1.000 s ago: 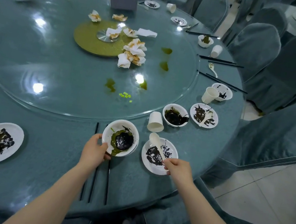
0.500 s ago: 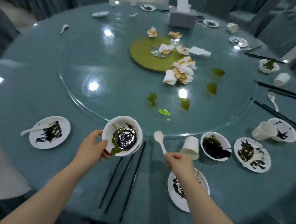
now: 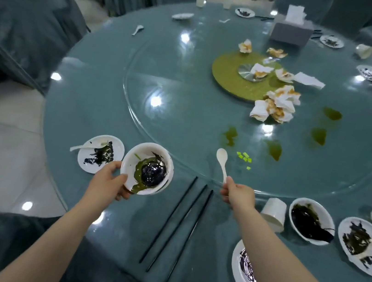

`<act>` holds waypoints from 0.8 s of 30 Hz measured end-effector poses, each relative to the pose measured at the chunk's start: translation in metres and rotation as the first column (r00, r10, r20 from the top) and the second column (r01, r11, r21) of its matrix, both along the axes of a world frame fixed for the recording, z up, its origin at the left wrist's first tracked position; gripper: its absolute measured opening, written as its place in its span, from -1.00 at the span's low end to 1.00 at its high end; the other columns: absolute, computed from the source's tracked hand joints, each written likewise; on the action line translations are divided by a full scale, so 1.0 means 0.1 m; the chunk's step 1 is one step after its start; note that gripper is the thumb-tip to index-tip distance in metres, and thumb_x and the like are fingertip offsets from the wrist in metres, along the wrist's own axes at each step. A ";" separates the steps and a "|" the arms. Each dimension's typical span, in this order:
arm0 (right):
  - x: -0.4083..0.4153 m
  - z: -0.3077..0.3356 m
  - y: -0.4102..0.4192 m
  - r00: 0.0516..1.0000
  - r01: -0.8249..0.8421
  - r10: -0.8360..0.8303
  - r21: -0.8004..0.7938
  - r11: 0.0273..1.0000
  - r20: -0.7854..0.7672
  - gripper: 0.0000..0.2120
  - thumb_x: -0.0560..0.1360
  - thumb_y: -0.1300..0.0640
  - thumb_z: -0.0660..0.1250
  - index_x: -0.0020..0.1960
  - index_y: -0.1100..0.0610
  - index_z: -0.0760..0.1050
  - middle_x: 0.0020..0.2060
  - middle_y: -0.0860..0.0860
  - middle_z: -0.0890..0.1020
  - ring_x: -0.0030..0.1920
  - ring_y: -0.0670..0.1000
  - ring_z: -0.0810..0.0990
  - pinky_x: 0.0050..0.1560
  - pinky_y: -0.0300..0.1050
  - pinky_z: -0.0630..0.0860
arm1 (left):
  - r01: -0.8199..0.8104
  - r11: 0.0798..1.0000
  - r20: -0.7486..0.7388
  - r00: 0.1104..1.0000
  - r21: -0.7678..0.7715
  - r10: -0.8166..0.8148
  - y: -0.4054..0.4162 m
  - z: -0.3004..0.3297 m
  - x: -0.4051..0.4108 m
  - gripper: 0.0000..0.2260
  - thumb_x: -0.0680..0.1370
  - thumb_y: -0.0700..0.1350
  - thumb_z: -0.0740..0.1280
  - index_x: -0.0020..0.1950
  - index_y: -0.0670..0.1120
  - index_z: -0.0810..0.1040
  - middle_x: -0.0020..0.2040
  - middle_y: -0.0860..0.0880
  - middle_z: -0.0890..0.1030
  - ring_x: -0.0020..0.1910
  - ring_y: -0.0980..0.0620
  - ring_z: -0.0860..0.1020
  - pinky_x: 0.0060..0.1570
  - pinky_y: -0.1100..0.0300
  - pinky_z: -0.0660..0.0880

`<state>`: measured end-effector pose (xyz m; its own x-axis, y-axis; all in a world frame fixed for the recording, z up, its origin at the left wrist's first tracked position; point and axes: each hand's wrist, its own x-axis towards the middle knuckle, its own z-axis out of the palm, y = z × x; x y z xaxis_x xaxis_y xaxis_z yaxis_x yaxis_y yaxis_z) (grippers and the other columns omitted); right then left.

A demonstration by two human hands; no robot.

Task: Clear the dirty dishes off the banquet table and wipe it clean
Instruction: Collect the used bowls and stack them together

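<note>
Head view looking down over a round banquet table (image 3: 105,95) covered in blue-grey cloth, with a glass turntable (image 3: 185,107) lying across its middle. Left hand (image 3: 108,183) curling around the near rim of a white bowl (image 3: 147,168), thumb on the rim and fingers underneath, holding it tilted above the table edge; dark sauce and green liquid pooling inside and running toward the lower lip. Right hand (image 3: 238,193) pinching shut on the handle of a white spoon (image 3: 222,162), bowl end pointing up and away over the turntable's edge. Three black chopsticks (image 3: 180,222) lying on the cloth between the two forearms. Sitting just left of the held bowl, a smeared white plate (image 3: 100,154) with another spoon across it. Showing partly under the right forearm, a second dirty plate (image 3: 245,270). Lying tipped on its side beside the right wrist, a paper cup (image 3: 274,213), then a sauce-filled bowl (image 3: 310,221) and a streaked plate (image 3: 366,246) further right. Crumpled stained napkins (image 3: 276,104) piling up on and beside a green disc (image 3: 235,77) at the turntable's centre; green spills (image 3: 275,149) spotting the glass. Standing at the far side, a grey tissue box (image 3: 291,32). No readable writing or labels showing anywhere.
</note>
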<state>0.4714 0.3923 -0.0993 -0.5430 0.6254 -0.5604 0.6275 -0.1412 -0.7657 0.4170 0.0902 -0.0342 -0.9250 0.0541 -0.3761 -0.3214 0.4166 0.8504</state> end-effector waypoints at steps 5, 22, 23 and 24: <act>0.18 0.05 0.04 1.000 0.022 -0.022 -0.037 0.999 -0.015 -0.70 0.55 0.04 0.28 -0.25 0.20 0.58 -0.41 0.02 0.61 -0.63 -0.17 0.49 -0.67 -0.42 0.27 | 0.035 0.999 0.029 0.999 0.010 -0.036 0.10 -0.04 0.04 -0.76 0.57 -0.23 0.20 0.19 0.02 0.43 -0.39 -0.03 0.66 -0.48 0.06 0.57 -0.42 0.16 0.45; 1.69 0.05 0.90 0.900 0.437 -0.434 0.061 0.898 -0.046 -0.73 0.55 0.00 0.29 -0.19 0.20 0.51 -0.31 0.10 0.63 -0.39 0.01 0.51 -0.37 -0.16 0.38 | 0.239 0.966 0.037 0.969 0.099 -0.244 1.22 -0.09 0.15 -0.77 0.56 -0.25 0.19 0.17 -0.02 0.44 -0.48 -0.02 0.61 -0.53 0.05 0.52 -0.43 0.17 0.39; 1.74 0.02 0.94 0.893 0.450 -0.449 0.054 0.891 -0.033 -0.74 0.55 0.00 0.30 -0.15 0.21 0.51 -0.29 0.10 0.63 -0.38 0.01 0.51 -0.37 -0.15 0.39 | 0.248 0.964 0.036 0.967 0.098 -0.252 1.27 -0.08 0.16 -0.77 0.56 -0.25 0.19 0.17 -0.03 0.44 -0.49 -0.02 0.60 -0.55 0.07 0.51 -0.43 0.17 0.38; 1.78 -0.01 0.99 0.888 0.459 -0.459 0.048 0.887 -0.020 -0.73 0.54 0.00 0.30 -0.10 0.23 0.52 -0.26 0.11 0.64 -0.37 0.02 0.52 -0.37 -0.15 0.40 | 0.255 0.962 0.034 0.965 0.098 -0.259 1.33 -0.07 0.16 -0.77 0.56 -0.26 0.19 0.17 -0.03 0.44 -0.49 -0.02 0.61 -0.56 0.08 0.51 -0.44 0.17 0.38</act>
<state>0.6490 0.4912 -0.1004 -0.1926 0.8327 -0.5191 0.4958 -0.3739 -0.7838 0.4333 0.2234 -0.0416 -0.8571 0.3239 -0.4006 -0.2539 0.4110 0.8755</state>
